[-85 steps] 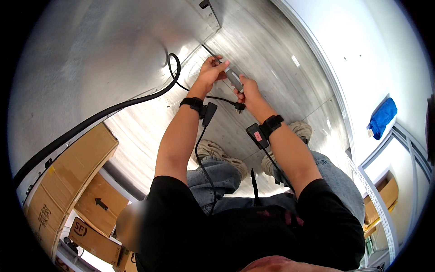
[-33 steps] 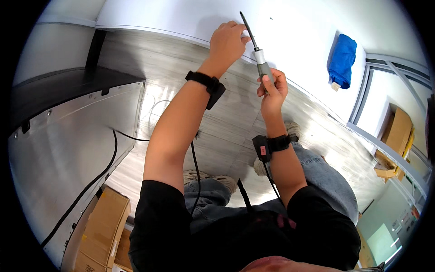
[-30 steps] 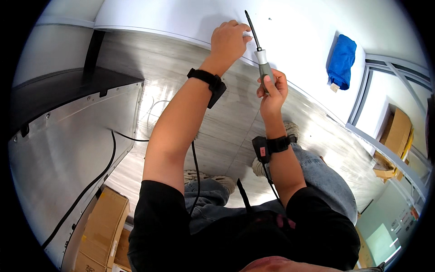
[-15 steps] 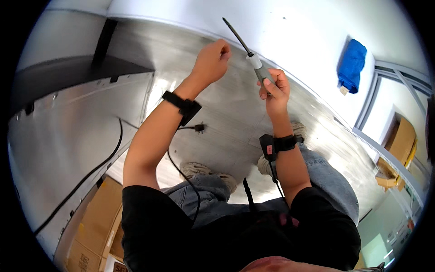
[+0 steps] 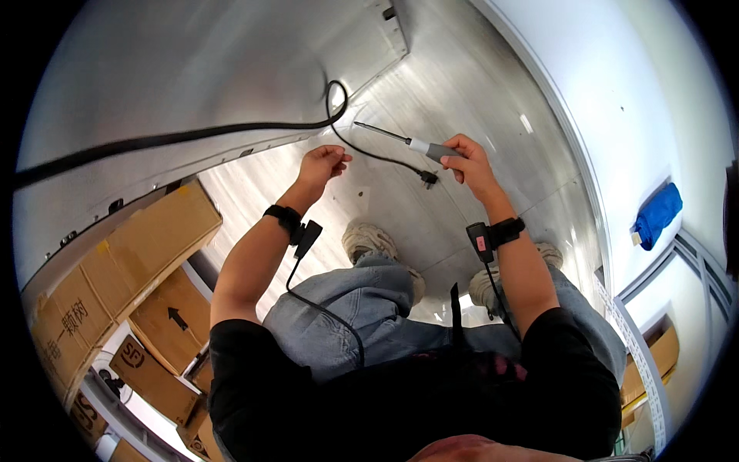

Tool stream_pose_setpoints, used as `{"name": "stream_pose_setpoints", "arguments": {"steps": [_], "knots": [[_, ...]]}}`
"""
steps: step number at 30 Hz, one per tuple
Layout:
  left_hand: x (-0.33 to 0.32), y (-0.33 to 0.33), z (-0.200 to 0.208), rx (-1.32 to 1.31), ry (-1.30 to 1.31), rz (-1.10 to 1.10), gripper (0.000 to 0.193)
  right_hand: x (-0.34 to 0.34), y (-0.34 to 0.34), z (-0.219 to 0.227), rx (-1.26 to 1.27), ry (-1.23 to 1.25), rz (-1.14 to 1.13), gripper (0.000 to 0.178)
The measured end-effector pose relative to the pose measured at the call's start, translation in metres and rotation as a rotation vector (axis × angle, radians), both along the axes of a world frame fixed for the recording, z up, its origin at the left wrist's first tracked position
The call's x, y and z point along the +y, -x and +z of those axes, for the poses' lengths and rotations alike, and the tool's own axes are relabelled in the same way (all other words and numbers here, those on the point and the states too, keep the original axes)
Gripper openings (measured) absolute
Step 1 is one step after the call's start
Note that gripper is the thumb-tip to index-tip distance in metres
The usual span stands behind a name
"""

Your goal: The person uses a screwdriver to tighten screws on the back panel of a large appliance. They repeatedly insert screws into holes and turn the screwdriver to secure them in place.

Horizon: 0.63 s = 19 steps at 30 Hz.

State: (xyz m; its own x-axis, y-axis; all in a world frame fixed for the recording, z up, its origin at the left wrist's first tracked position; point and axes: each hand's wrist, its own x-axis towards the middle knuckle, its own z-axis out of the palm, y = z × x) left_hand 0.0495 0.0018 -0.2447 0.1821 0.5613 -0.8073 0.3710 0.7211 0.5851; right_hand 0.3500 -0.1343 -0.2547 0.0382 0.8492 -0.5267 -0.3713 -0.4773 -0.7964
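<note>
In my right hand (image 5: 471,168) is a screwdriver (image 5: 426,148) with a grey and white handle. My fingers wrap its grip, and its long dark shaft points left toward the metal cabinet. My left hand (image 5: 325,166) is closed with thumb and fingertips pinched together, just below the shaft's tip and apart from it. Whatever it may hold is too small or hidden to make out. A black power cord (image 5: 336,122) loops down past the cabinet's side, and its plug (image 5: 429,179) hangs or lies below the screwdriver handle; I cannot tell which.
The large silver metal cabinet (image 5: 223,69) fills the upper left. Several cardboard boxes (image 5: 171,317) are stacked at the lower left. A white wall panel (image 5: 608,100) runs along the right, with a blue cloth bundle (image 5: 658,216) on it. My shoes (image 5: 369,242) stand on the grey floor.
The view has turned left, bringing more of the cabinet and boxes in. My hands now appear lower, and the screwdriver has swung from pointing steeply up-left to nearly level. Both hands stay closed.
</note>
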Motion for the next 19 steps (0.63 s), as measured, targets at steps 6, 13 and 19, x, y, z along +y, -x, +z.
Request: {"name": "stream_pose_setpoints", "arguments": {"steps": [6,13,19], "knots": [[0.012,0.027,-0.025,-0.147,-0.004,0.361,0.021,-0.014,0.057,-0.015,-0.056,0.14,0.083,0.017],[0.025,0.008,-0.055,-0.369,0.104,0.367,0.015,-0.024,0.073,-0.015,-0.129,0.159,-0.065,0.019],[0.018,0.007,-0.088,-0.255,-0.006,0.527,0.011,-0.031,0.071,-0.013,-0.188,0.194,-0.126,0.022]]}}
